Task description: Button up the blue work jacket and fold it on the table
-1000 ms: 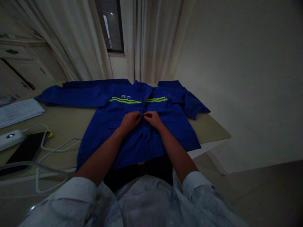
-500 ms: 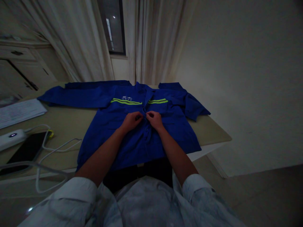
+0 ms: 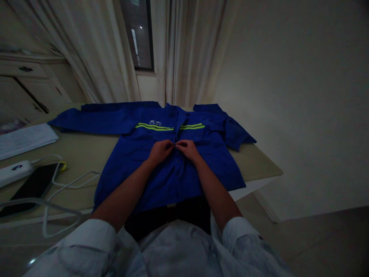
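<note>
A blue work jacket [image 3: 115, 169] with yellow-green stripes and a small white print on the chest lies spread on the table, its collar at the far side. At the middle of its front opening, my left hand [image 3: 160, 151] pinches the jacket's edge. My right hand [image 3: 187, 149] pinches the same spot from the other side, fingertips meeting the left ones. What lies between the fingertips is hidden. Just below them a button [image 3: 178, 161] shows on the front placket. The sleeves stretch out to both sides.
On the table [image 3: 86, 154] at the left are printed papers [image 3: 25, 140], a black phone [image 3: 34, 186], a white power strip or charger [image 3: 15, 172] and a looping white cable [image 3: 76, 186]. Curtains [image 3: 193, 50] and a wall [image 3: 288, 115] stand behind and to the right.
The fingertips of both hands have drawn closer together at the jacket's front opening. The whole view has shifted slightly, and the jacket stays in place.
</note>
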The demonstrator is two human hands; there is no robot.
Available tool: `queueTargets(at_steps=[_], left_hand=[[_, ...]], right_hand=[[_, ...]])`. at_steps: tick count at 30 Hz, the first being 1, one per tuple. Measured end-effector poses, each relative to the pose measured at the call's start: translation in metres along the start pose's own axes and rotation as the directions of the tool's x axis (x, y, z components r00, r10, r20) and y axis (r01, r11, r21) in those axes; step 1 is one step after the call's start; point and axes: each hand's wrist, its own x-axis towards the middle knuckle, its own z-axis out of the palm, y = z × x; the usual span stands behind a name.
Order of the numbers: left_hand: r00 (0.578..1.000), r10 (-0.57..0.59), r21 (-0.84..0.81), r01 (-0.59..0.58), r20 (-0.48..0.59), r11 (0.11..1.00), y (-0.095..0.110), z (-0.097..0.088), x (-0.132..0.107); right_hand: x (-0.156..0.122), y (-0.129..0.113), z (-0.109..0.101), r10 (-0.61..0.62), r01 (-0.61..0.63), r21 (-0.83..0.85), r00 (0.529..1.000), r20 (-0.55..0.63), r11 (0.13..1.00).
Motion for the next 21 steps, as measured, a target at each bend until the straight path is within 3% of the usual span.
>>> queueTargets(at_steps=[7, 11, 17, 21], left_hand=[[0.998, -0.052, -0.054, 0.051, -0.026, 0.997, 0.0051, -0.0003, -0.001], [0.995, -0.092, -0.166, 0.084, -0.043, 0.983, 0.0087, -0.0003, -0.0007], [0.991, -0.086, -0.217, 0.062, -0.102, 0.974, 0.0086, 0.0018, 0.0003], [0.995, -0.048, -0.244, 0.025, -0.091, 0.97, 0.007, 0.0009, 0.0005]], right_hand=[[0.0009, -0.004, -0.0031, 0.091, -0.096, 0.09, 0.994, 0.058, 0.991], [0.0001, -0.004, -0.0031, 0.057, -0.07, 0.172, 0.995, 0.082, 0.983], [0.0034, -0.0002, -0.0053, 0.146, -0.163, 0.234, 0.985, 0.089, 0.958], [0.0029, 0.0031, -0.0035, 0.077, -0.099, 0.303, 0.994, 0.084, 0.948]])
